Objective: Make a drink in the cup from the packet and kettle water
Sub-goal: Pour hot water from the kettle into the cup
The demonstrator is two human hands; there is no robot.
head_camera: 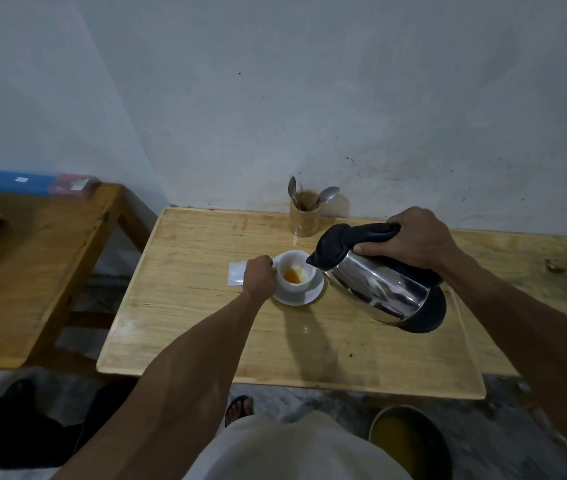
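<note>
The white cup (296,274) sits on a saucer (313,295) near the middle of the wooden table (205,327), with a little orange liquid at its bottom. The left hand (258,278) is closed against the cup's left side. Just left of that hand lies the white packet (236,273), flat on the table. The right hand (417,239) is wrapped tightly around the black handle of the steel kettle (380,277), tilted with its spout over the cup's right rim. Behind stands a wooden holder (304,213) with two spoons (328,194).
</note>
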